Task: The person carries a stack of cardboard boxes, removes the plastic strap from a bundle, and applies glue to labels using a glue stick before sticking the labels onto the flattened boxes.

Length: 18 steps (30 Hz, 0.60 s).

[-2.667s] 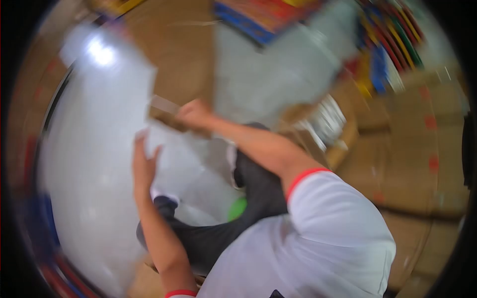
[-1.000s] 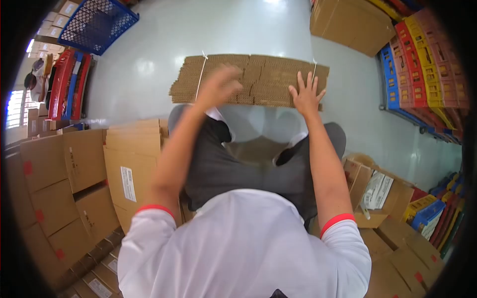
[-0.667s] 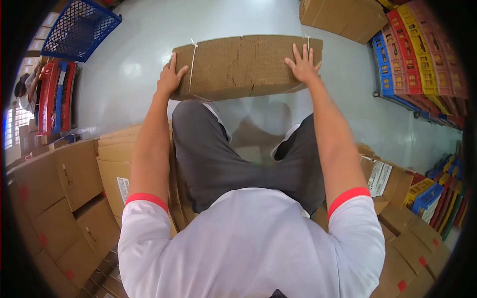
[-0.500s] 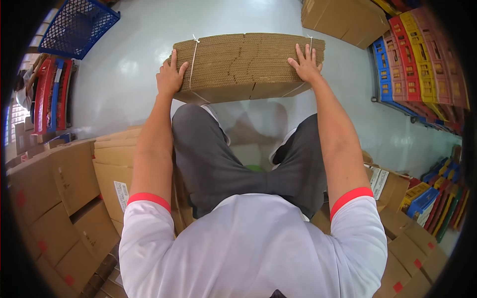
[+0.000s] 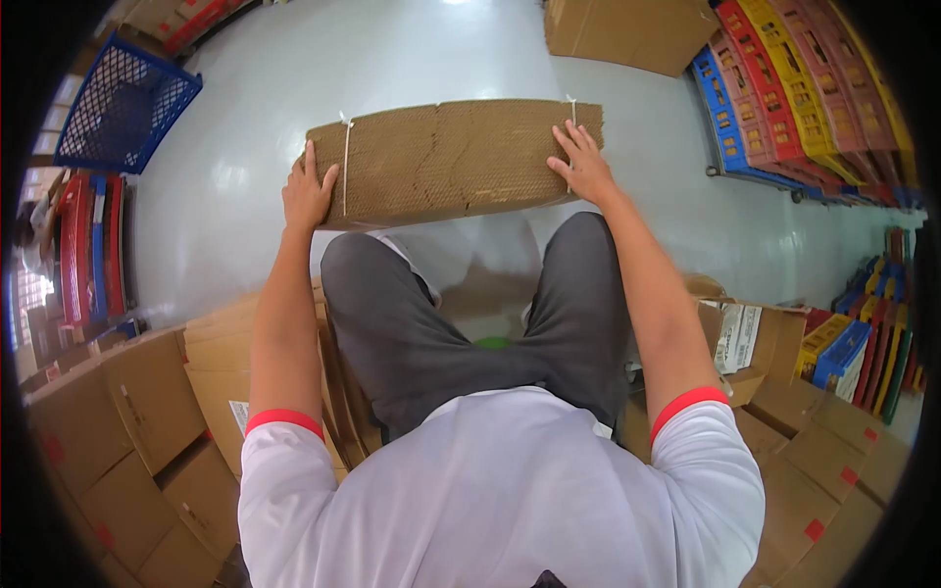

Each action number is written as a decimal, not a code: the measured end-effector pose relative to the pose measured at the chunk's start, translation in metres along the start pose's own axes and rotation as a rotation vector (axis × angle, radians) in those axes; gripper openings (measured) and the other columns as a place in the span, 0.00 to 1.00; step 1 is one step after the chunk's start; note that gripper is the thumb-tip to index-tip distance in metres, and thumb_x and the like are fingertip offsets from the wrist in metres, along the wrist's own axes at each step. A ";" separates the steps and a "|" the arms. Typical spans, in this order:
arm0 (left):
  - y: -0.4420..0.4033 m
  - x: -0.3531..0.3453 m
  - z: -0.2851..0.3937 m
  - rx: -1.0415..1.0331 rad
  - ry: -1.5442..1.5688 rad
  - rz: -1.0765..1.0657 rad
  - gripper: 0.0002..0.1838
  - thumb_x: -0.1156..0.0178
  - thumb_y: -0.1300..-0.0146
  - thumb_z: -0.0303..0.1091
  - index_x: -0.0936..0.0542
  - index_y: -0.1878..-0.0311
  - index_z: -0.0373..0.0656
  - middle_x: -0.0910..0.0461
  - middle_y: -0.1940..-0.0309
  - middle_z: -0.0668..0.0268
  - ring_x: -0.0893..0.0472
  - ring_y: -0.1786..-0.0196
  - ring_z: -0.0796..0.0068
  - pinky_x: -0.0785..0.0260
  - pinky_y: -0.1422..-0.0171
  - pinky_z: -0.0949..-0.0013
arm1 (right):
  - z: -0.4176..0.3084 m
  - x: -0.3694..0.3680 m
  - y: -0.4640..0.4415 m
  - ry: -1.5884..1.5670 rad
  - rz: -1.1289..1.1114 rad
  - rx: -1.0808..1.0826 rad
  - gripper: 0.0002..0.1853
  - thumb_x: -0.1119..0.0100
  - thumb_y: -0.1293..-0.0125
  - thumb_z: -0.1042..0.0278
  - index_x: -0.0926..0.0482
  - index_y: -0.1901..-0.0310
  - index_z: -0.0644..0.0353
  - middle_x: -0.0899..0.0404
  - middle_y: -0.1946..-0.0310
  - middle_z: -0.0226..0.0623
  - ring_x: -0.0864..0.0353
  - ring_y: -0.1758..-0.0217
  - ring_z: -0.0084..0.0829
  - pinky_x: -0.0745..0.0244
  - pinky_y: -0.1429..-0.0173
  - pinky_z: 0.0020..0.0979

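A thick bundle of flattened cardboard boxes point(image 5: 451, 162), tied with white string near each end, is in front of my knees. Its layered edges face me. My left hand point(image 5: 309, 191) grips the left end, thumb on the near face and fingers around the corner. On the right end, my right hand point(image 5: 585, 169) presses beside the string point(image 5: 573, 122) with its fingers spread. Both arms reach forward past my grey trousers. The bundle's underside is hidden, so whether it touches the floor I cannot tell.
Stacked cartons point(image 5: 127, 412) stand at my left, and more cartons point(image 5: 814, 470) at my right. A blue crate point(image 5: 127, 103) is at the far left. Colourful stacked crates point(image 5: 784, 98) and a large cardboard box point(image 5: 627, 34) are at the far right. A person point(image 5: 39, 230) is at the left edge.
The bundle has tipped, showing more of its layered edges and less of the smooth lower side. It sits slightly lower and left in view, both hands still on its ends. The camera view has shifted.
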State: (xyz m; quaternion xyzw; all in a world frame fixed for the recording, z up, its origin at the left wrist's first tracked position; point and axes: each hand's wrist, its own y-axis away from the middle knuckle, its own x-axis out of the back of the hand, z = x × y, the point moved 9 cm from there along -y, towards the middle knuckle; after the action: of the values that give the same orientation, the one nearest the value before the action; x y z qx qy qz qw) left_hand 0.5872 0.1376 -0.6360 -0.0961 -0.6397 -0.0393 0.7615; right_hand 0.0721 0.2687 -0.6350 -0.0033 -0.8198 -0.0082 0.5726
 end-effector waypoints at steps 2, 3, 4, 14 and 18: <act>0.007 0.007 0.003 -0.021 0.013 0.009 0.43 0.53 0.25 0.67 0.49 0.15 0.58 0.33 0.26 0.48 0.26 0.30 0.46 0.31 0.33 0.43 | 0.014 0.019 0.023 -0.181 0.163 -0.072 0.33 0.42 0.26 0.45 0.32 0.23 0.44 0.41 0.19 0.40 0.44 0.16 0.43 0.37 0.21 0.46; 0.013 0.005 0.002 -0.001 0.019 -0.048 0.43 0.53 0.25 0.67 0.50 0.14 0.58 0.37 0.23 0.48 0.29 0.27 0.45 0.33 0.30 0.42 | 0.024 0.032 0.035 -0.369 0.309 -0.129 0.30 0.39 0.27 0.49 0.28 0.26 0.46 0.35 0.23 0.42 0.36 0.20 0.43 0.33 0.23 0.42; 0.019 0.000 -0.002 0.017 0.020 -0.113 0.44 0.53 0.25 0.67 0.50 0.14 0.58 0.42 0.20 0.47 0.32 0.24 0.44 0.36 0.28 0.41 | 0.037 0.039 0.054 -0.538 0.501 -0.314 0.21 0.35 0.30 0.52 0.17 0.40 0.51 0.21 0.39 0.42 0.21 0.35 0.42 0.26 0.33 0.42; -0.011 -0.001 0.101 -0.196 -0.148 -0.127 0.41 0.56 0.23 0.68 0.46 0.15 0.57 0.59 0.14 0.47 0.60 0.13 0.44 0.63 0.20 0.22 | 0.008 0.042 0.052 -0.110 0.421 -0.350 0.14 0.23 0.42 0.52 0.12 0.68 0.55 0.16 0.62 0.40 0.18 0.54 0.43 0.25 0.49 0.45; -0.024 -0.013 0.250 -0.469 -0.053 -0.197 0.41 0.57 0.23 0.68 0.44 0.16 0.56 0.57 0.14 0.49 0.59 0.12 0.48 0.70 0.18 0.24 | 0.017 0.031 0.030 -0.208 0.298 -0.522 0.07 0.30 0.38 0.64 0.14 0.69 0.57 0.14 0.66 0.40 0.15 0.61 0.44 0.21 0.53 0.46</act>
State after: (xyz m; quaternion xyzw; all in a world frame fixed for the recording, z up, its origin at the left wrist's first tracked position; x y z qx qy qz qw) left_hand 0.3393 0.1626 -0.6054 -0.2081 -0.6391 -0.2580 0.6940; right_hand 0.0457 0.2989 -0.6115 -0.2711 -0.8346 -0.1336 0.4605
